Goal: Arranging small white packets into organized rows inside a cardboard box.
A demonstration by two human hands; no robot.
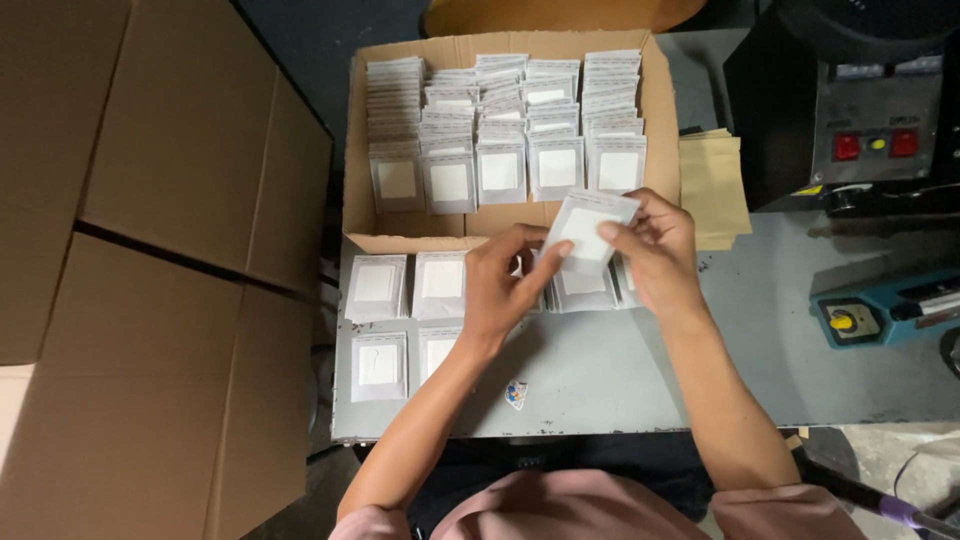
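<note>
Both hands pinch one small grey packet with a white square window, held tilted just above the grey table, near the front wall of the open cardboard box. The left hand closes thumb and fingers on its lower left edge, while the right hand grips its right edge. Similar packets stand in rows inside the box, and further stacks lie along the table's left edge.

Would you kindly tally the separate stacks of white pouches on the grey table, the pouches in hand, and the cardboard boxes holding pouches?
Stacks of white pouches on the grey table: 6, two partly hidden
Pouch held by left hand and right hand: 1
Open cardboard box: 1
Total: 8
</note>
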